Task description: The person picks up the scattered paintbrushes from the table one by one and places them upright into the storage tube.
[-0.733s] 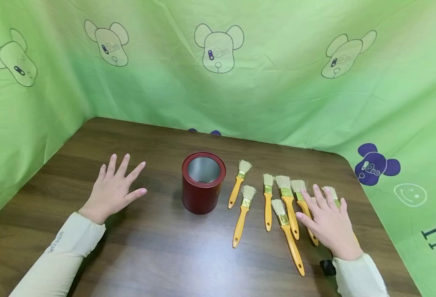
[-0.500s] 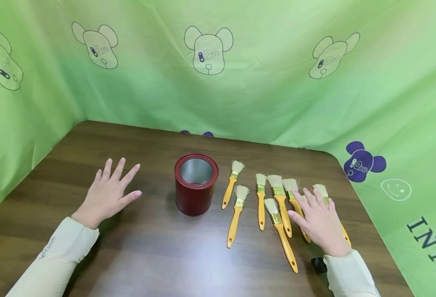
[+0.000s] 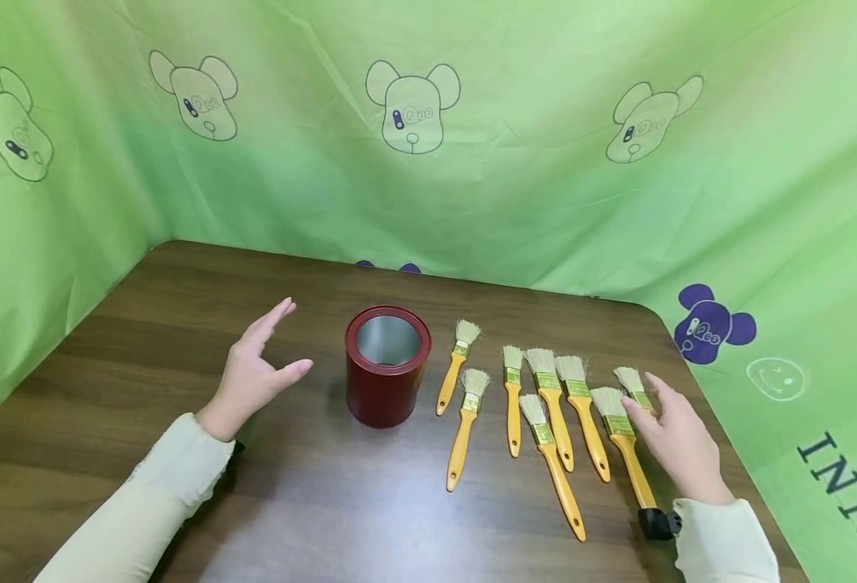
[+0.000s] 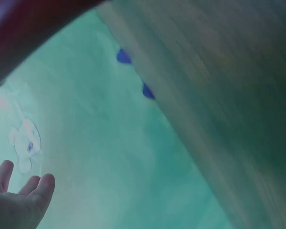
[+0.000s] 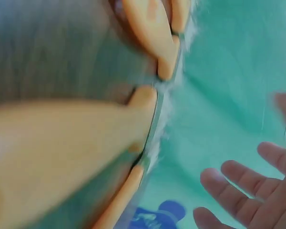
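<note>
Backdrop: green cloth [image 3: 516, 162] behind and beside the table, printed with bear heads; dark letters "INN" readable at the right edge (the rest is cut off).
Table: dark wood top [image 3: 312, 502], rounded far-right corner.
Tin: red can [image 3: 387, 366] with bare metal inside, upright, mid-table, no label visible.
Brushes: eight yellow-handled paintbrushes [image 3: 545, 405] lying flat right of the tin, bristles pointing away from the person; no brand readable on the handles.
Left hand: left hand [image 3: 253, 374] raised off the wood just left of the tin, fingers straight and spread, holding nothing.
Right hand: right hand [image 3: 680, 441] open over the two rightmost brushes, fingers relaxed; fingertips at or just above the brush with the widest head [image 3: 621, 441], nothing gripped (contact itself I cannot tell).
Wrist views: blurred; each shows open fingers only.
Risk: the brushes lie close together, some handles nearly touching, so lifting one could likely nudge its neighbour; the light tin could tip if the left hand knocks it.
</note>
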The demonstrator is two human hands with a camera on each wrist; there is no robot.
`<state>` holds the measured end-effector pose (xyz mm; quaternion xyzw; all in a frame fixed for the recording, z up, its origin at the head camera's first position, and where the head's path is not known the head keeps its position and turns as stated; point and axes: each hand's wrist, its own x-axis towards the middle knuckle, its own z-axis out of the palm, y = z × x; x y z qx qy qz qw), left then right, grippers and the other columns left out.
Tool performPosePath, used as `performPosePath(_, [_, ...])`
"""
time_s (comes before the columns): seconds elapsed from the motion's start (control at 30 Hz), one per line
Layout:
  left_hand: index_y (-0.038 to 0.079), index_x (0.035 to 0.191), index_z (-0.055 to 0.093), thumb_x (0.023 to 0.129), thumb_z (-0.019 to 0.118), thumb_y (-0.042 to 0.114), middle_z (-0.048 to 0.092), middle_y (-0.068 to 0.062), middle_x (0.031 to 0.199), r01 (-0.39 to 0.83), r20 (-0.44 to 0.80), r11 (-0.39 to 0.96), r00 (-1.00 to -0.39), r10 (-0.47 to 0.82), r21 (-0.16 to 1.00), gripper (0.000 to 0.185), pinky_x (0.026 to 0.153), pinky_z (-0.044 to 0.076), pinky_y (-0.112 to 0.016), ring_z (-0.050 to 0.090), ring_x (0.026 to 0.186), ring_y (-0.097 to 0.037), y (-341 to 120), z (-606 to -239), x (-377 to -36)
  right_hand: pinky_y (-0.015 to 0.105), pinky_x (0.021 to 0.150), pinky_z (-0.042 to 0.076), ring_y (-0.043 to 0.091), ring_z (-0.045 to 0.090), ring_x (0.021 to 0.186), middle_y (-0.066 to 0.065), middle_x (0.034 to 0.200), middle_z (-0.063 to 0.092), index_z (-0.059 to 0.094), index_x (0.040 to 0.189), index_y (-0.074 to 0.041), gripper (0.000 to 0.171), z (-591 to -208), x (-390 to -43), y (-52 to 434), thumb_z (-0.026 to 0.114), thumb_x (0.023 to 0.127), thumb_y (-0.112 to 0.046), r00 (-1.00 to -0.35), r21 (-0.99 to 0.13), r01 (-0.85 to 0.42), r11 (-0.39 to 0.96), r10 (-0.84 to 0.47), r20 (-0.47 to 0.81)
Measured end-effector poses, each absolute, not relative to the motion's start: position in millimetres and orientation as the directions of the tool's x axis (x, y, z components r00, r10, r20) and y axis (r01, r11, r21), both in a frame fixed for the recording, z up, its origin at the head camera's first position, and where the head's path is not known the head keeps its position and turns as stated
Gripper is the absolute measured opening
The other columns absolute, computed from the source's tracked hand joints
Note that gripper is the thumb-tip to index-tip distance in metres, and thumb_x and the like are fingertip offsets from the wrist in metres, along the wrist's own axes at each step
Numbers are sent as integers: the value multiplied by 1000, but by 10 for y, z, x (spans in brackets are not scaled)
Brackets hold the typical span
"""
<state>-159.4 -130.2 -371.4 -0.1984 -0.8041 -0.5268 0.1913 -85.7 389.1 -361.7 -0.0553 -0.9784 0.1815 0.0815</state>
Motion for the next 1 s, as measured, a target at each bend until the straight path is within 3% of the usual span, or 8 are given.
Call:
performPosePath(0.13, [-3,141,41,72,74,4,49,-22,137,527,509,308,-849,143,792,77,102,33,-51,42,128,-36,-1182,-3745,-1660,58,71,47,52,55,97,40,121,46,33,139,13,64,-3614,-889,4059,56,96,-29,-979,-416,140,899,189,80])
performPosePath(0.3, [-3,142,40,73,75,5,48,-22,139,503,473,289,-864,171,814,78,102,33,-54,40,129,-38,-1057,-3765,-1737,61,80,43,57,49,104,43,121,45,34,135,16,62,-3634,-943,4264,58,94,-25,-980,-444,179,878,197,-7])
performPosePath(0.5, [0,144,39,75,77,10,45,-21,142,437,385,308,-897,217,845,79,104,33,-54,39,131,-35,-934,-3763,-1773,56,81,46,54,51,104,43,119,48,33,134,18,66,-3672,-967,4409,59,94,-27,-970,-487,240,840,184,-160])
performPosePath(0.7, [0,143,40,74,77,12,45,-21,142,437,369,306,-894,254,846,79,102,35,-55,39,131,-35,-848,-3756,-1781,55,80,46,54,51,103,43,118,49,38,129,20,66,-3696,-1030,4487,58,94,-32,-963,-442,264,857,210,-168])
performPosePath(0.83, [2,139,48,73,79,14,47,-20,141,424,348,332,-899,265,843,74,101,36,-54,41,130,-35,-814,-3736,-1765,43,68,48,40,57,86,40,113,52,36,130,21,72,-3694,-1094,4508,56,94,-38,-949,-455,304,837,222,-225])
performPosePath(0.93, [3,137,51,73,80,15,50,-20,138,403,324,349,-909,263,846,71,101,37,-54,44,128,-35,-793,-3727,-1751,37,62,44,29,55,79,38,112,52,35,131,21,74,-3708,-1126,4523,56,93,-40,-934,-467,343,815,245,-259])
performPosePath(1.0, [4,137,51,73,80,16,52,-20,136,393,314,356,-913,260,848,71,100,38,-54,46,126,-35,-782,-3725,-1743,44,69,47,39,55,87,41,119,47,36,130,21,74,-3721,-1142,4537,57,93,-39,-930,-458,353,816,256,-262])
